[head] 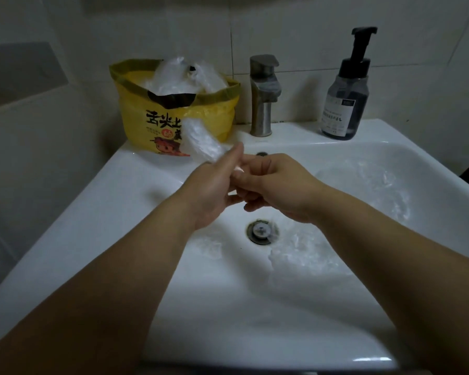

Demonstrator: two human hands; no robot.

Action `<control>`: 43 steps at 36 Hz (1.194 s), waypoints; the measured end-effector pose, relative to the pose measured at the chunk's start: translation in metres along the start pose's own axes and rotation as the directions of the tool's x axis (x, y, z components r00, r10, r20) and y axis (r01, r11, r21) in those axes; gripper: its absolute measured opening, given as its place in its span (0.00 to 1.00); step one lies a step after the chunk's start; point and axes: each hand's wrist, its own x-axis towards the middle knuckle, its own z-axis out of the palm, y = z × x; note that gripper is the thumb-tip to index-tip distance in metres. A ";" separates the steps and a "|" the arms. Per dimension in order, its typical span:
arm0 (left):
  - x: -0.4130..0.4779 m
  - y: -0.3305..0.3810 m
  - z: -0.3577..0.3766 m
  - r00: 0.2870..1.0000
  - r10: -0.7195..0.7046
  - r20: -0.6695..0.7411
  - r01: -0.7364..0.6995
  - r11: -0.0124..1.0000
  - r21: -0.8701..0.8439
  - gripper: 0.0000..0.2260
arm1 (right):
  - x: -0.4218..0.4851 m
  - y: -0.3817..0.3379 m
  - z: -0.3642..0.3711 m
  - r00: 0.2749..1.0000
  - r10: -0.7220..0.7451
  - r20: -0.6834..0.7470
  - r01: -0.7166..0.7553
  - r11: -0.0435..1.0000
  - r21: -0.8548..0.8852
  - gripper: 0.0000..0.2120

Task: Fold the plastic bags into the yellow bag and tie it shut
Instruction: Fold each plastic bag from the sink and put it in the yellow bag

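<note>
We are reaching both forearms over the white sink [92, 212]; loose clear plastic [309, 269] is lying crumpled in the basin just right of the drain [262, 231], and a second crumpled sheet [371, 190] is spreading up the right slope. Above the drain our left grip [214, 190] and right grip [276, 185] are touching each other; the left grip is curling round a folded clear bag [201, 142], thumb pointing up along it, while the right grip is pinching the bag's lower end with its fingers curled in; the bag's free end is sticking up and to the left, covering part of the print on the yellow bag [146, 109] behind it. The yellow bag is standing open on the sink's back left corner, with stuffed clear bags [179, 77] bulging out of its mouth; to its right the metal faucet [261, 104] is standing at the back rim; further right a dark pump bottle [347, 98] is standing close to the tiled wall [295, 23].
</note>
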 end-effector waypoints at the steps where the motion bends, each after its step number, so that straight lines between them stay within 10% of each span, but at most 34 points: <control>1: 0.001 0.002 -0.002 1.000 0.011 0.000 -0.011 0.999 -0.047 0.20 | 0.001 -0.001 -0.001 1.000 0.008 -0.003 -0.008 1.000 0.005 0.13; 8: 0.002 0.017 -0.011 0.961 0.039 -0.275 -0.129 0.939 -0.318 0.17 | 0.002 -0.006 -0.001 0.998 0.056 0.028 -0.058 0.997 0.058 0.08; 16: 0.000 0.019 -0.018 0.878 0.090 -0.471 -0.228 0.942 -0.246 0.10 | 0.000 -0.004 -0.011 0.994 0.079 0.070 -0.084 0.993 0.081 0.07; 20: -0.001 0.012 -0.025 0.786 0.223 -0.577 -0.165 0.975 0.152 0.16 | -0.003 -0.003 -0.013 0.992 0.102 0.078 -0.106 0.993 0.047 0.07; 27: -0.009 0.016 -0.029 0.748 0.462 -0.476 -0.096 0.786 0.611 0.27 | -0.008 -0.009 -0.018 0.990 0.122 0.068 -0.121 0.993 -0.005 0.07; 37: -0.024 0.057 -0.068 0.905 0.294 -0.308 -0.219 0.942 0.256 0.06 | 0.027 -0.051 -0.017 0.999 0.051 -0.017 -0.054 0.968 -0.247 0.11; 43: -0.010 0.092 -0.099 0.856 0.416 -0.307 -0.310 0.888 0.339 0.08 | 0.067 -0.088 -0.002 0.979 -0.151 -0.136 0.057 0.848 -0.526 0.14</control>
